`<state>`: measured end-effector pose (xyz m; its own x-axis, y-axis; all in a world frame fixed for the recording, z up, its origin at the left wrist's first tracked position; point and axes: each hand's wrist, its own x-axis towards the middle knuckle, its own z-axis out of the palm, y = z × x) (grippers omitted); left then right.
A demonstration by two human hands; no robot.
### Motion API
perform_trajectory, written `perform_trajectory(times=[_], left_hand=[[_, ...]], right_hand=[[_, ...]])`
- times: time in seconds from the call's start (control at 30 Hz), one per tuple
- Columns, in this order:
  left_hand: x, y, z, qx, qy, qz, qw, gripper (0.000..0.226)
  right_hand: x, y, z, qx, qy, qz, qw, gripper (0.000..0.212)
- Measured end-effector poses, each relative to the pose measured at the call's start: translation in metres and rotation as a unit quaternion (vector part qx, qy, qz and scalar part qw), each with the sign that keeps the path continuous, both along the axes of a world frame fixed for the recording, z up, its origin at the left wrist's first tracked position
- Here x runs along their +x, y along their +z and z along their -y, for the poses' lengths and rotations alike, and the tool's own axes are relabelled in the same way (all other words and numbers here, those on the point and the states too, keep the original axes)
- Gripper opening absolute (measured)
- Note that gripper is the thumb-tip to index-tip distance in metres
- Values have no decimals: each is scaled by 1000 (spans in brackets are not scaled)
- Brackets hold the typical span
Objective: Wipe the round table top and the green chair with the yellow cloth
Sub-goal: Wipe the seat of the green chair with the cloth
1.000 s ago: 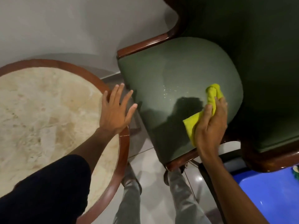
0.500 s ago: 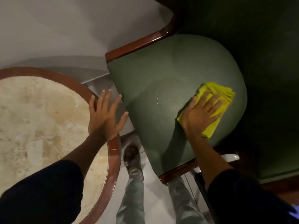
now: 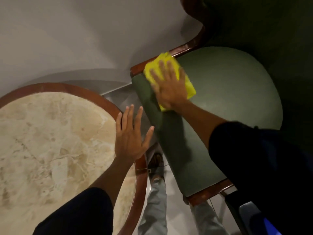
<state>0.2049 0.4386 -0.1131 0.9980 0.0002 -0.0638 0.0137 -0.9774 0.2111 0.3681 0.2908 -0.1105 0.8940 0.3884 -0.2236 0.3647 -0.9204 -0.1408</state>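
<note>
Since the earlier frame, right hand (image 3: 169, 85) and yellow cloth (image 3: 170, 65) have swept from the right side of the seat across to its far-left corner, next to the wooden arm rail (image 3: 183, 48). Hand lies flat on the cloth, fingers spread, palm pressing it down; not pinching or bunching it. Cloth partly hidden under the hand, far edge touching or just overlapping the rail; blur makes it hard to tell which.

Left hand (image 3: 130, 141) open, fingers spread, holding nothing, heel resting at the right rim of the round table (image 3: 81, 89), fingertips reaching past the rim toward the chair.

Green chair (image 3: 228, 92) seat is mid-wipe. Judging from the cloth's position, this is a pass over the seat; backrest and arms look untouched by the cloth for now. Table top shows no cloth on it; cannot tell whether it has been wiped. Task looks partway through.
</note>
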Motion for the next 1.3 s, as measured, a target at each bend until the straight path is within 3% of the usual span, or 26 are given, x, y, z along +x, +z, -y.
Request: perform_trajectory(times=[0.07,0.27,0.4,0.53,0.67,0.77,0.8,0.83,0.9,0.93,1.0,1.07,1.13,1.2,1.3], left_hand=[[1,-2,0,-9,3,5,1000,74],[-4,1,-4,-64,11,16,998,82],[-3,7,1,-75,11,3,997,76],[-9,10,1,-48,-20,-6,999,60],[-39,22,37,-91,-154,-73,981,46],[-69,31,77,-198,-82,-150,965,53],[-77,33,87,-243,-12,-176,954,61],[-84,35,96,-285,66,-202,934,71],[-93,39,108,-334,174,-252,891,84],[-96,41,114,-331,182,-271,885,86],[-99,43,123,-301,156,-298,892,90],[-96,45,130,-296,121,-311,895,92],[-86,46,144,-286,60,-294,910,77],[-71,45,167,-260,-24,-264,929,57],[-51,41,215,-200,-164,-269,928,44]], right_hand=[[15,2,-15,-1,-63,-14,998,54],[-78,0,8,-14,155,1,988,58],[-181,-4,39,-96,262,-39,960,68],[-257,-8,91,-114,339,-59,932,54],[-297,6,131,-37,197,-6,980,65],[-320,26,145,43,-73,-26,996,68],[-326,33,150,74,-210,-38,974,68],[-332,40,153,121,-353,-53,926,68],[-337,48,147,245,-580,-110,769,75],[-336,50,141,294,-641,-137,696,79],[-334,47,130,321,-700,-188,610,80],[-329,41,126,300,-740,-222,559,71],[-327,35,135,326,-763,-217,514,61],[-323,32,144,339,-767,-224,497,62],[-324,31,157,336,-776,-235,480,58]])
